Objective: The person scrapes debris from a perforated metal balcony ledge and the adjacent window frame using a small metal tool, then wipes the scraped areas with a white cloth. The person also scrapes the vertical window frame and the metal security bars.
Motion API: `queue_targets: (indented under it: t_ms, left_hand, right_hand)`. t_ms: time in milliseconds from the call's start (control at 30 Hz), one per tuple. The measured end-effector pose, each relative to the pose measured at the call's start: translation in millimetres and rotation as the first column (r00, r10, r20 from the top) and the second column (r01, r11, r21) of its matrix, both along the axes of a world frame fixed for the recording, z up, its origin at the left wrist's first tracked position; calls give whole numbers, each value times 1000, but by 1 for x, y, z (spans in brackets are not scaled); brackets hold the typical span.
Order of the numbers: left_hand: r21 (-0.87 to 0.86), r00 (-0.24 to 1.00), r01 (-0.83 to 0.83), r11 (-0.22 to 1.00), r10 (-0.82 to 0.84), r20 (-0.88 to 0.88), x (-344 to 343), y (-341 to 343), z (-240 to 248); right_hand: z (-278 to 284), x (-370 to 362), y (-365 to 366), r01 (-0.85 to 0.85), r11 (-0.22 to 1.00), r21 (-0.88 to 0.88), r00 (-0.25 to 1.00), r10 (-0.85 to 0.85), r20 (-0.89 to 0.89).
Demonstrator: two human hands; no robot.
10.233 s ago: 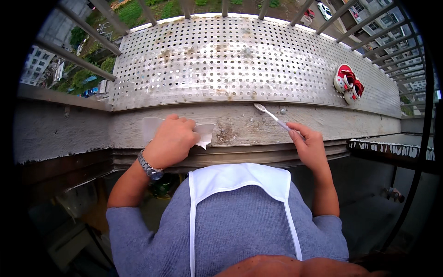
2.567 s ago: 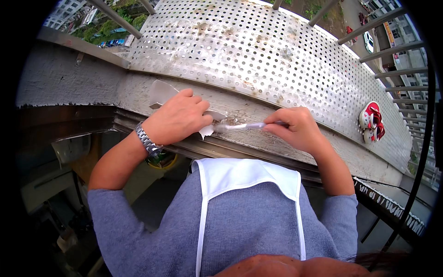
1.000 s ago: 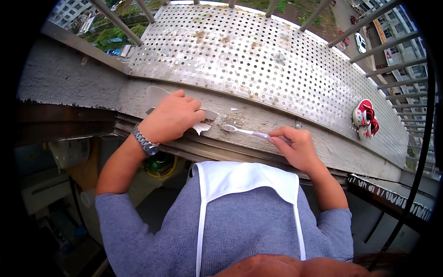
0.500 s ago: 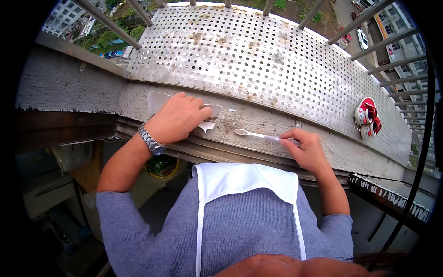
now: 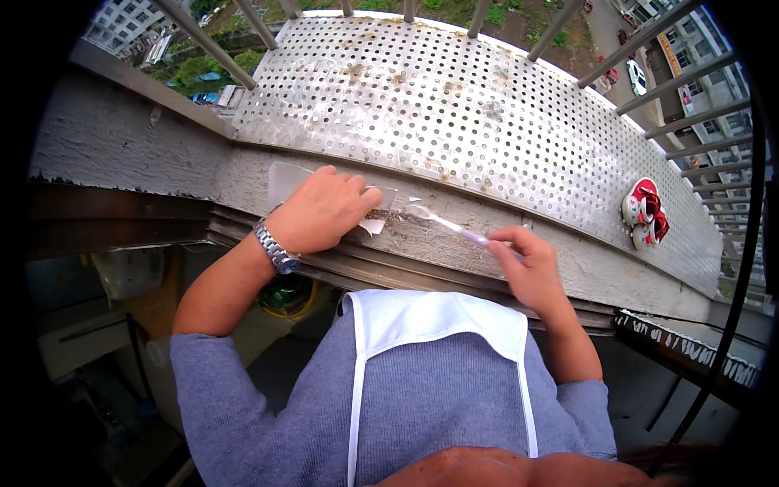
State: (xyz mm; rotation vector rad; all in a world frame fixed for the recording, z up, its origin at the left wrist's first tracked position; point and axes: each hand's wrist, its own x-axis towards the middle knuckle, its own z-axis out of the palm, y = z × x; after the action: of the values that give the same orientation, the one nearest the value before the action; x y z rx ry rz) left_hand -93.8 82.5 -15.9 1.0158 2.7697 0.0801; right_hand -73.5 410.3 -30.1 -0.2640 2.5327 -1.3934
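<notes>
My left hand, with a metal watch on its wrist, is closed over a pale, translucent piece of plastic on the rough concrete sill. Its shape under the hand is partly hidden. A toothbrush with a white and purplish handle is pinched by its end in my right hand. The toothbrush head points left, toward the plastic, and is slightly blurred. Crumbs of dirt lie around it. A white flake lies by my left fingers, and a smaller white chip sits near the brush head.
Beyond the sill spreads a perforated metal panel, enclosed by metal bars. Red and white shoes stand on its right side. Dark window tracks run along the near edge. Buildings and a road show far below.
The toothbrush head has shifted slightly up and left toward the plastic, its handle more tilted. My left hand keeps its grip on the plastic. The whole view has shifted slightly.
</notes>
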Motion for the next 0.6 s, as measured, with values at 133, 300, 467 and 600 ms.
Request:
queue_targets:
  t_ms: [133, 300, 467, 600]
  left_hand:
    - [19, 1000, 4, 1000, -4, -22, 2, -1, -2]
    - [37, 1000, 13, 999, -12, -25, -1, 1, -1]
    - [-10, 999, -29, 1000, 29, -22, 1, -5, -1]
    - [4, 999, -30, 1000, 30, -28, -2, -6, -2]
  right_hand:
    - [6, 8, 40, -8, 981, 195, 997, -8, 83]
    - [-2, 9, -4, -46, 989, 142, 999, 45, 13]
    - [8, -4, -35, -100, 993, 62, 995, 98, 38]
    - [-9, 8, -17, -94, 992, -82, 991, 86, -99]
